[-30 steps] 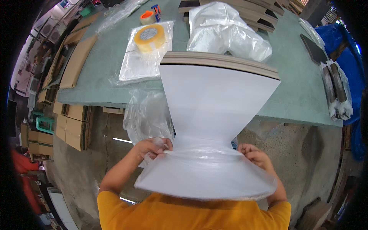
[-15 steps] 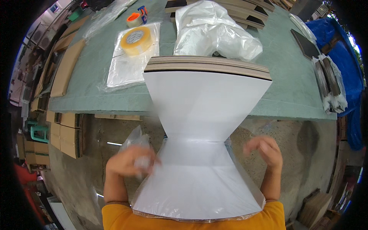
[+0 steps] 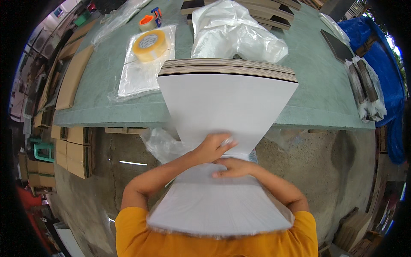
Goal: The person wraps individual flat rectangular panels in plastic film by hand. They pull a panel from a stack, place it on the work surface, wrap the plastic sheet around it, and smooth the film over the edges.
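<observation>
A workshop, seemingly — green worktable [image 3: 317, 94], yellow tape roll [image 3: 150, 51], stacked cardboard [image 3: 77, 156], stained concrete floor [image 3: 329, 184].

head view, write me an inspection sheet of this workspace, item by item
surface: green table, far end of the stack over it
work things: white-topped stack, layered edges at its far end; clear film over its near part
clutter: yellow tape on flat plastic, crumpled bag behind the stack
hands: left hand and right hand above the stack, left farther out; contact unclear
cables: nothing seen
surroundings: concrete floor, cartons and green stool at left, blue tarp at right
</observation>
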A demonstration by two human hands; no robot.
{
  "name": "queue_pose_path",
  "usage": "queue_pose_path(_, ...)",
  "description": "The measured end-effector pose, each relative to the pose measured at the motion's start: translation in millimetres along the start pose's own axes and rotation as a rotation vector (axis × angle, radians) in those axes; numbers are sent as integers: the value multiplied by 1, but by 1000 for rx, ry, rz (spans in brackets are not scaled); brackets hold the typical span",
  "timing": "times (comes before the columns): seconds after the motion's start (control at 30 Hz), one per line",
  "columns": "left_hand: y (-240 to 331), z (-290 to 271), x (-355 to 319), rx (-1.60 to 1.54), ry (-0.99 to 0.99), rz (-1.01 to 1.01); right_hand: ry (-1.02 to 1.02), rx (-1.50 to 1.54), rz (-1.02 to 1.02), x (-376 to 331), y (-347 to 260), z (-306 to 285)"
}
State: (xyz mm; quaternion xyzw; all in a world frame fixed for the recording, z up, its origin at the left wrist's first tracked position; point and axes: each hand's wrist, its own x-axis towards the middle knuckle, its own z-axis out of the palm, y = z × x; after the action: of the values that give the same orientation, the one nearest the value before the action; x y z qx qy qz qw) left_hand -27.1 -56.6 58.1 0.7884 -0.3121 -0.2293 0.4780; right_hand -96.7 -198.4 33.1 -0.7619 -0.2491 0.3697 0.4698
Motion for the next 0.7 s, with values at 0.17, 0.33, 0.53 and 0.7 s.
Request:
queue_pose_path(0.17, 92, -83, 11, -341, 651, 92, 237, 429, -76, -12, -73, -61)
queue_pose_path(0.33, 97, -109, -8, -160, 601, -12, 334, 652, -332, -27, -74, -62)
queue_pose_path(0.53, 93, -85, 1, 23, 522, 115, 310, 546, -116, -28, -88, -71)
queue_pose_path(0.7, 113, -106, -9, 70, 916, 11, 358, 929, -110, -42, -87, -74)
